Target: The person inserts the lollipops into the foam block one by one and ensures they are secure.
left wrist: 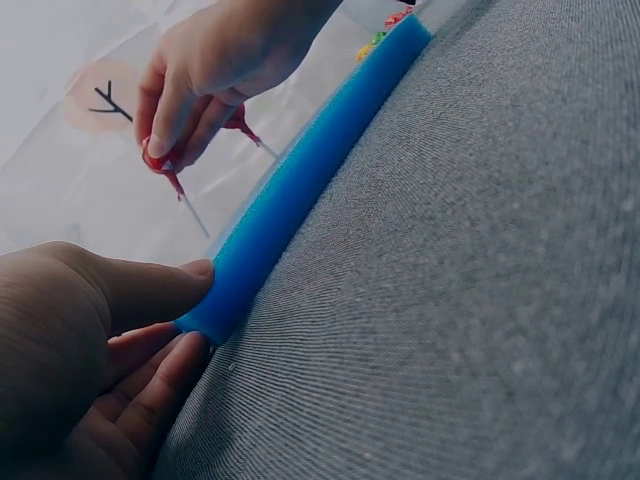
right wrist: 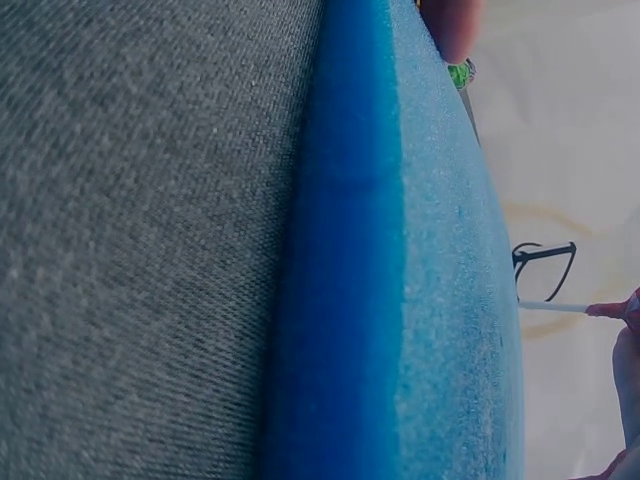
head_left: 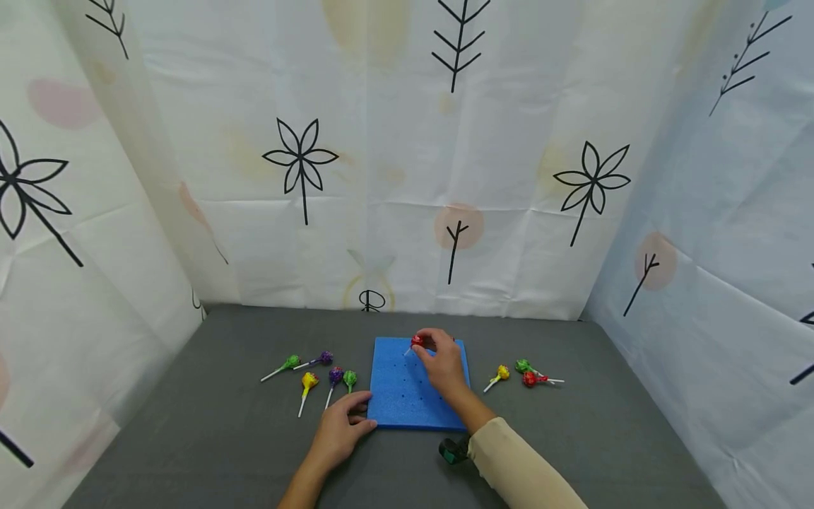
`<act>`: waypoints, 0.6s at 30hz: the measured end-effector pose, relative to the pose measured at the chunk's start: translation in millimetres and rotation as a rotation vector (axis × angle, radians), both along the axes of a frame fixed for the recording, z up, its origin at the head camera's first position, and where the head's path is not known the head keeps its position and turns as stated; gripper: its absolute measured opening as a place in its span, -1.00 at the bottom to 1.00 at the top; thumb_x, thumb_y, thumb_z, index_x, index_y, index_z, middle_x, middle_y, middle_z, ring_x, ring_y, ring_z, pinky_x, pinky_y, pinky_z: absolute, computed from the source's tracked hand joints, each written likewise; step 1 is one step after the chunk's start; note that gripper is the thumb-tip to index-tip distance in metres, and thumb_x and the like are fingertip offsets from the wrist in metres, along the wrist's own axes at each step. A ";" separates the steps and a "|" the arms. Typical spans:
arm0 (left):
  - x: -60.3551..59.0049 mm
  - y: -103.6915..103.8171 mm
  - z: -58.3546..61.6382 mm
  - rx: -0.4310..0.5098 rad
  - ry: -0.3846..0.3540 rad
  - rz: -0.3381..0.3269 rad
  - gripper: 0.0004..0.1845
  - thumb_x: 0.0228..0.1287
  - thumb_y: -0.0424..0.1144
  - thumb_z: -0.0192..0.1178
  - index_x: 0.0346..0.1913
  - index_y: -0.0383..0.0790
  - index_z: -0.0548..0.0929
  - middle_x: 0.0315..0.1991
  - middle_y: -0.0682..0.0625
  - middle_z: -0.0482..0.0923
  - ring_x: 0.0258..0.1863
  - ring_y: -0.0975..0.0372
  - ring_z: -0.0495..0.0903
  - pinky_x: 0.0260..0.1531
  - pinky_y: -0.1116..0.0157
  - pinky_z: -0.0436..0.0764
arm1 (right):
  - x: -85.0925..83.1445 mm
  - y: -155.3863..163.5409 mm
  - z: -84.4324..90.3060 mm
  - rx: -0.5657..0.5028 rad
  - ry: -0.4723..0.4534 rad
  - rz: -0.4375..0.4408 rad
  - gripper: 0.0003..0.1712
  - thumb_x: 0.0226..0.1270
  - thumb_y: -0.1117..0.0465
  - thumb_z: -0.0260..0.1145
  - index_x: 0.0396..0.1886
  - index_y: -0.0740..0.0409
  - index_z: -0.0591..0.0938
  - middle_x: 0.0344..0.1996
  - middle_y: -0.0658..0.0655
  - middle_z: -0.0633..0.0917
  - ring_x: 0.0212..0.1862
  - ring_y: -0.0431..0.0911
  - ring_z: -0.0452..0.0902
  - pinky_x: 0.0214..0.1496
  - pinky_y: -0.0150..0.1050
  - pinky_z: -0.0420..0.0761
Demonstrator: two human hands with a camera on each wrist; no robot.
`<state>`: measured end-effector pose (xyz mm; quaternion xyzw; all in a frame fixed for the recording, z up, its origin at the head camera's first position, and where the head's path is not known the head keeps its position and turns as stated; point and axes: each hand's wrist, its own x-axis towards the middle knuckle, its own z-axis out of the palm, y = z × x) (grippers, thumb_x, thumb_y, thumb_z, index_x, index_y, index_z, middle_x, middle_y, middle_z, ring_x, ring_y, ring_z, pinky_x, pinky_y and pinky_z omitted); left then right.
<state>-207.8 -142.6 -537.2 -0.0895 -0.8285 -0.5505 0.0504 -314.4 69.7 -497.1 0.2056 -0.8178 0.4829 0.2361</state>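
Observation:
A blue foam board [head_left: 413, 406] dotted with small holes lies on the grey table. My left hand [head_left: 340, 428] grips its near left corner, thumb and fingers around the edge. Over the far part of the board, my right hand [head_left: 443, 364] pinches a red lollipop [head_left: 416, 341] by its wrapped head. Its white stick slants down towards the board, and in the left wrist view the stick's lower end [left wrist: 200, 220] shows above the blue edge. Behind the right hand, a second red lollipop [left wrist: 238, 122] stands with its stick down at the board, mostly hidden by the fingers.
Left of the board lie green [head_left: 292, 362], yellow [head_left: 309, 380] and purple lollipops [head_left: 335, 375]. On the right are a yellow [head_left: 503, 372], a green [head_left: 523, 365] and a red lollipop [head_left: 530, 379]. Patterned white cloth [head_left: 381, 233] encloses the table's back and sides.

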 end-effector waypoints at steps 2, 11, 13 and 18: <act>0.0 0.5 0.2 0.004 -0.001 0.000 -0.47 0.03 -0.51 0.42 0.13 -0.43 0.57 -0.05 -0.25 0.57 -0.27 0.13 0.66 -0.31 0.39 0.64 | -0.2 -0.3 -0.3 0.006 -0.007 -0.002 -0.76 0.20 0.36 0.42 -0.13 0.23 0.63 -0.19 0.14 0.65 -0.12 -0.04 0.66 -0.04 -0.21 0.64; 0.4 1.0 0.9 -0.001 -0.010 0.003 -0.47 0.03 -0.50 0.42 0.13 -0.42 0.57 -0.04 -0.26 0.57 -0.27 0.13 0.67 -0.31 0.38 0.64 | -3.1 -3.3 -0.6 0.013 -0.001 -0.003 -0.76 0.20 0.37 0.42 -0.13 0.25 0.63 -0.20 0.15 0.65 -0.14 -0.05 0.66 -0.05 -0.22 0.64; 1.0 1.0 1.4 -0.003 -0.013 0.002 -0.47 0.03 -0.50 0.42 0.13 -0.42 0.57 -0.04 -0.26 0.57 -0.27 0.13 0.67 -0.31 0.38 0.64 | -3.9 -3.8 -0.7 0.021 -0.007 -0.002 -0.76 0.21 0.36 0.42 -0.13 0.24 0.63 -0.20 0.14 0.65 -0.14 -0.06 0.66 -0.05 -0.23 0.64; 1.1 0.8 2.1 -0.005 -0.027 0.001 -0.47 0.03 -0.50 0.42 0.13 -0.42 0.57 -0.05 -0.25 0.57 -0.28 0.14 0.67 -0.31 0.36 0.64 | -5.5 -6.4 -0.2 0.072 -0.006 -0.008 -0.77 0.23 0.33 0.41 -0.12 0.22 0.63 -0.20 0.11 0.64 -0.13 -0.09 0.65 -0.06 -0.23 0.64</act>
